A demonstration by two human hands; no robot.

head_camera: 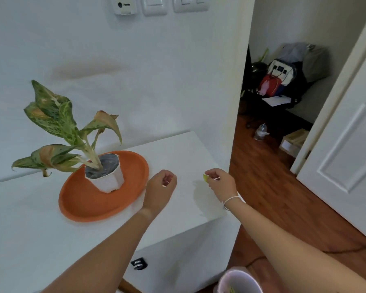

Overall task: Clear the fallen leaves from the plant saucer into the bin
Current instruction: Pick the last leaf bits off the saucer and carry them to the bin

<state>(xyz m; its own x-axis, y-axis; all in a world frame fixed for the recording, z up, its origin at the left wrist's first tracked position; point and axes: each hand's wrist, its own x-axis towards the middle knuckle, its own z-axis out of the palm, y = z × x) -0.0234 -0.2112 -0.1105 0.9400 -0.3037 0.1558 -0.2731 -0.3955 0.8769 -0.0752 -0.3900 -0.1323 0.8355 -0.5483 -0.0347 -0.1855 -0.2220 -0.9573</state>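
Head view, left to right:
saucer: orange, centre-left, one potted plant on it, no loose leaves I can spot
left hand: loosely curled, holding nothing as far as I can tell
right hand: pinching one yellow-green leaf over the counter edge
bin: bottom right, below and nearer the right hand, so I'd guess that hand drops it

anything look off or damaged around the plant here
The plant has browning, drooping leaves, dried at the tips. Its white pot sits off-centre toward the back of the orange saucer. Nothing looks spilled.
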